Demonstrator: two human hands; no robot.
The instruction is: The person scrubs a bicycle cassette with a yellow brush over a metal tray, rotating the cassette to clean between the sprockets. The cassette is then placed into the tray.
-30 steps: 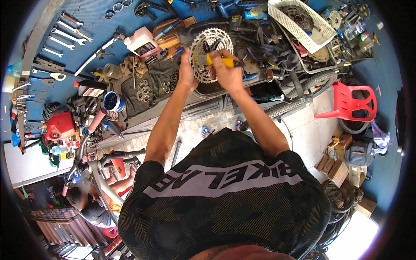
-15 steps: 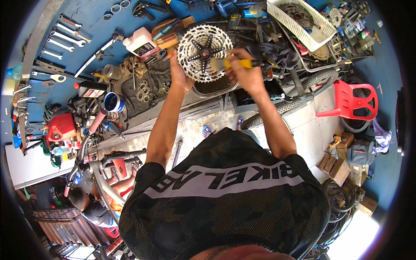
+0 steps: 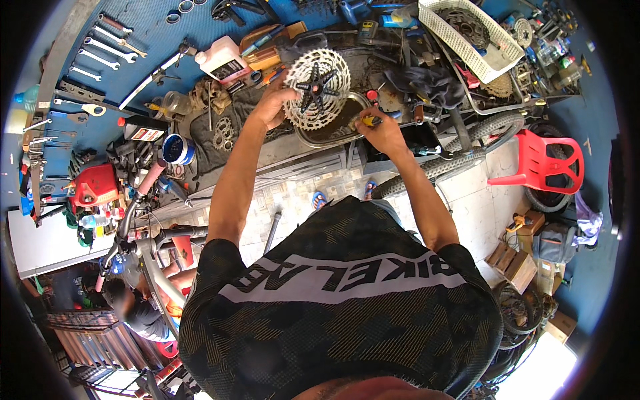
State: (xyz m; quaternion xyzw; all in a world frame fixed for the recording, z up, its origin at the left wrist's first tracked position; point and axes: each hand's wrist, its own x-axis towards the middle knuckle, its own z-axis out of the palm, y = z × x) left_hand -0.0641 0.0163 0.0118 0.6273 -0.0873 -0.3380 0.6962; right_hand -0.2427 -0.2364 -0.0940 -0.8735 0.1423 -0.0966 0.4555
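Note:
My left hand (image 3: 272, 110) grips the left edge of a bicycle cassette (image 3: 319, 110), a stack of silvery toothed sprockets with a black spider at its centre. It is held up over the bench, face toward me. Below and to its right is a metal tray (image 3: 321, 144) with brownish liquid in it. My right hand (image 3: 387, 133) is closed round a yellow-handled brush (image 3: 371, 121) at the tray's right end. The brush's tip is low at the tray, apart from the cassette; its bristles are hard to make out.
Loose sprockets (image 3: 223, 133) lie on a dark cloth at the left, near a blue-and-white tub (image 3: 179, 151) and a white jug (image 3: 223, 61). A white basket (image 3: 497, 63) stands at the back right. A bicycle tyre (image 3: 460, 160) and red chair (image 3: 543, 163) are right; another person (image 3: 143, 310) sits lower left.
My right hand has moved the brush from the cassette's face down and right to the tray. My left hand has shifted the cassette slightly, turning it somewhat.

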